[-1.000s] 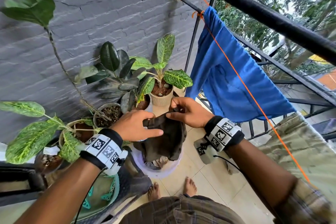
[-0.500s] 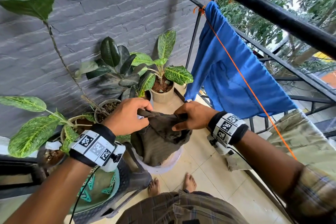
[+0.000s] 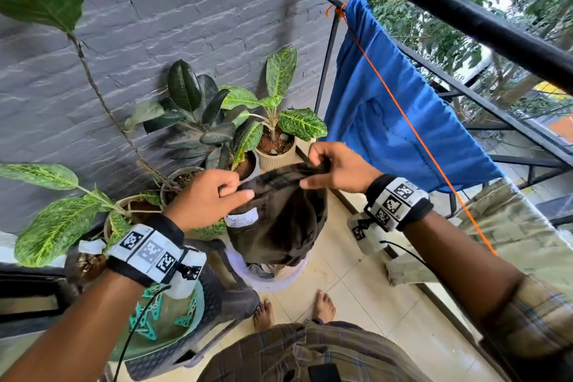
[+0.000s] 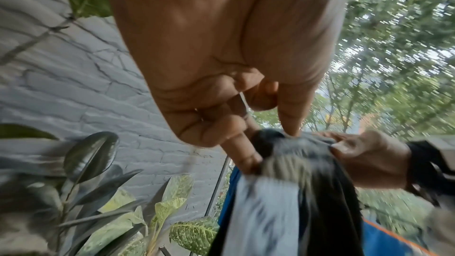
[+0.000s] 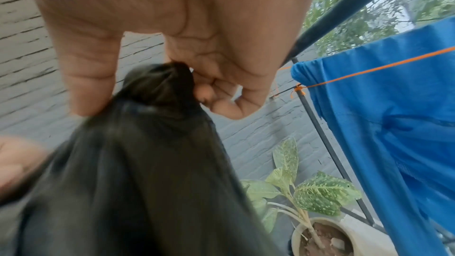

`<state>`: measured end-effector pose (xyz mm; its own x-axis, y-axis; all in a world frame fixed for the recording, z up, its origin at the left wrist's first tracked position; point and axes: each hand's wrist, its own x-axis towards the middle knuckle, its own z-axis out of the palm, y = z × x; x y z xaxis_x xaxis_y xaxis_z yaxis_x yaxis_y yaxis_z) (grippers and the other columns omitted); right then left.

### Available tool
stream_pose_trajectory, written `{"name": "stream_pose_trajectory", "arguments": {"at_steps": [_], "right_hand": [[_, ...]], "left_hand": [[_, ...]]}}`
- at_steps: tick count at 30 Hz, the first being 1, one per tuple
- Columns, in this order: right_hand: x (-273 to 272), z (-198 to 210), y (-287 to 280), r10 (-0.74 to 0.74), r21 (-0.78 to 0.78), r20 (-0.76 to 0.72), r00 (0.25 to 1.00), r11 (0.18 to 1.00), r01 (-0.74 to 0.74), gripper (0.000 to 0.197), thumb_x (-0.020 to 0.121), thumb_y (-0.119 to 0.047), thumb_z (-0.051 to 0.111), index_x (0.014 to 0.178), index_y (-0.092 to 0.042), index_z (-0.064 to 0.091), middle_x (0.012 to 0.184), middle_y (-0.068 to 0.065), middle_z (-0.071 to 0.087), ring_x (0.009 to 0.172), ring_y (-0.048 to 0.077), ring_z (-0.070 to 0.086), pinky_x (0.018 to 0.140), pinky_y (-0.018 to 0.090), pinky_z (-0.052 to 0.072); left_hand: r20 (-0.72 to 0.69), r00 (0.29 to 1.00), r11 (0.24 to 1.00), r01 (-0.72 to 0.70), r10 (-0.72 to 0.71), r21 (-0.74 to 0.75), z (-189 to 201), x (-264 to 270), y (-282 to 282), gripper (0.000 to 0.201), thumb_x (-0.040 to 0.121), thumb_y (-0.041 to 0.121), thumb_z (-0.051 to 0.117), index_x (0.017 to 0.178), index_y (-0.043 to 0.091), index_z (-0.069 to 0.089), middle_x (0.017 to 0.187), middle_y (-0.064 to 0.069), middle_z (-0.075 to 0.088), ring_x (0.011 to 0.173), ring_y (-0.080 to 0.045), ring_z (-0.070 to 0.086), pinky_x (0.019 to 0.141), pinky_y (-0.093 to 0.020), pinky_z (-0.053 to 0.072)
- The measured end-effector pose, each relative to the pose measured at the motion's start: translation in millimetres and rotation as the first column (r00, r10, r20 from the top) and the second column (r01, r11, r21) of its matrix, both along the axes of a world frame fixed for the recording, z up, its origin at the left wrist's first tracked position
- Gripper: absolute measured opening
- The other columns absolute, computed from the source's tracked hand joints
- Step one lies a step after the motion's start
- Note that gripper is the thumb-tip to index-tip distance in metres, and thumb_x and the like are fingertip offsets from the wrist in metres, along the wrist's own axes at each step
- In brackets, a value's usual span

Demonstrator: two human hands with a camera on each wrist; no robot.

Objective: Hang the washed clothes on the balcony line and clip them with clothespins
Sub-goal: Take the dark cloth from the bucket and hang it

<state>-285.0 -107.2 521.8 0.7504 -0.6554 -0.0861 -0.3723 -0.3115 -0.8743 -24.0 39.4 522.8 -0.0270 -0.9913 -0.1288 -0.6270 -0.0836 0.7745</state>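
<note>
A dark brown garment (image 3: 279,226) hangs from both hands above a white bucket (image 3: 279,281). My left hand (image 3: 214,195) pinches its top edge between thumb and fingers (image 4: 243,155). My right hand (image 3: 335,164) grips the other end of that edge (image 5: 160,83). A white label shows on the garment (image 3: 242,219). The orange line (image 3: 412,124) runs along the railing to the right, with a blue cloth (image 3: 403,121) draped over it and an olive cloth (image 3: 511,242) nearer me. Teal clothespins (image 3: 145,322) lie in a green tub on my lower left.
Potted plants (image 3: 273,121) crowd the floor against the grey brick wall (image 3: 155,25). A thick black rail (image 3: 465,15) crosses overhead at the right, with thinner railing bars behind the line. A dark plastic chair (image 3: 223,304) holds the tub. My bare feet stand on pale tiles (image 3: 356,288).
Both hands have lifted the dark garment up out of the bucket and spread its top edge wider, the right hand moving up and to the right.
</note>
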Motion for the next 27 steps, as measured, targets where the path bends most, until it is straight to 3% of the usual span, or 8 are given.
{"name": "stream_pose_trajectory", "arguments": {"at_steps": [3, 7, 10, 14, 18, 22, 24, 27], "right_hand": [[-3, 1, -6, -0.023, 0.006, 0.029, 0.999, 1.0, 0.023, 0.048, 0.08, -0.001, 0.075, 0.063, -0.016, 0.033, 0.058, -0.005, 0.027, 0.053, 0.008, 0.023, 0.051, 0.02, 0.022], [-2, -9, -2, -0.018, -0.062, -0.001, 1.0, 0.998, 0.018, 0.035, 0.082, -0.011, 0.074, 0.07, -0.015, 0.042, 0.059, -0.002, 0.029, 0.054, 0.011, 0.026, 0.051, 0.02, 0.024], [-3, -9, 3, 0.061, -0.037, -0.049, 0.997, 0.997, -0.062, 0.014, 0.088, -0.026, 0.071, 0.098, -0.021, 0.062, 0.059, 0.01, 0.035, 0.054, 0.024, 0.032, 0.053, 0.025, 0.029], [0, -10, 10, 0.148, -0.265, -0.209, 0.967, 0.943, -0.202, 0.028, 0.094, -0.035, 0.062, 0.076, -0.012, 0.064, 0.062, -0.005, 0.048, 0.061, 0.009, 0.042, 0.061, 0.026, 0.035], [7, -12, 14, 0.065, -0.253, -0.146, 0.987, 0.962, -0.101, 0.029, 0.098, -0.037, 0.053, 0.075, -0.019, 0.056, 0.073, -0.006, 0.052, 0.072, 0.006, 0.05, 0.07, 0.023, 0.041], [11, -4, 23, 0.073, -0.177, -0.176, 0.982, 0.979, -0.104, 0.026, 0.095, -0.05, 0.054, 0.075, -0.034, 0.048, 0.067, -0.011, 0.053, 0.066, -0.001, 0.052, 0.062, 0.016, 0.037], [9, -3, 22, 0.165, -0.151, -0.25, 0.954, 0.967, -0.207, 0.028, 0.084, -0.063, 0.062, 0.078, -0.039, 0.05, 0.071, -0.013, 0.057, 0.069, -0.002, 0.056, 0.063, 0.016, 0.039], [6, -17, 22, 0.263, -0.115, -0.501, 0.825, 0.924, -0.364, 0.031, 0.078, -0.064, 0.067, 0.082, -0.034, 0.062, 0.068, -0.015, 0.054, 0.069, 0.009, 0.054, 0.066, 0.02, 0.039]], "left_hand": [[-0.078, 0.997, 1.0, 0.011, -0.011, 0.001, -7, 2, -5, 0.038, 0.078, 0.05, 0.062, 0.063, 0.028, 0.036, 0.058, 0.007, 0.04, 0.058, -0.01, 0.051, 0.065, -0.036, 0.043], [-0.021, 1.0, 0.998, 0.023, -0.022, 0.056, -8, -6, -6, 0.036, 0.075, 0.054, 0.074, 0.088, 0.03, 0.051, 0.075, -0.005, 0.057, 0.068, -0.024, 0.053, 0.067, -0.035, 0.041], [0.214, 0.977, 1.0, -0.007, 0.005, 0.011, -4, -6, -5, 0.029, 0.083, 0.047, 0.073, 0.101, 0.03, 0.059, 0.08, 0.009, 0.059, 0.081, -0.017, 0.058, 0.073, -0.033, 0.046], [0.56, 0.825, 0.991, 0.123, -0.077, -0.044, -3, 0, -6, 0.051, 0.09, 0.063, 0.033, 0.082, 0.024, 0.065, 0.072, 0.01, 0.053, 0.076, -0.017, 0.05, 0.068, -0.036, 0.046], [0.461, 0.886, 0.975, 0.146, -0.053, -0.169, -4, 0, -8, 0.059, 0.093, 0.061, 0.034, 0.084, 0.015, 0.07, 0.086, 0.003, 0.061, 0.088, -0.021, 0.052, 0.076, -0.04, 0.045], [0.114, 0.993, 0.999, -0.017, 0.023, -0.051, -3, 5, -9, 0.074, 0.087, 0.08, 0.033, 0.076, 0.01, 0.055, 0.073, -0.019, 0.059, 0.068, -0.034, 0.058, 0.063, -0.05, 0.047], [0.072, 0.997, 0.999, -0.012, 0.014, -0.034, 2, 7, -7, 0.063, 0.086, 0.078, 0.043, 0.081, 0.016, 0.057, 0.074, -0.012, 0.061, 0.071, -0.028, 0.06, 0.066, -0.046, 0.049], [0.192, 0.98, 0.999, 0.045, -0.05, 0.029, 11, 6, -5, 0.049, 0.069, 0.066, 0.075, 0.094, 0.029, 0.054, 0.083, 0.006, 0.065, 0.077, -0.015, 0.062, 0.07, -0.035, 0.05]]}}
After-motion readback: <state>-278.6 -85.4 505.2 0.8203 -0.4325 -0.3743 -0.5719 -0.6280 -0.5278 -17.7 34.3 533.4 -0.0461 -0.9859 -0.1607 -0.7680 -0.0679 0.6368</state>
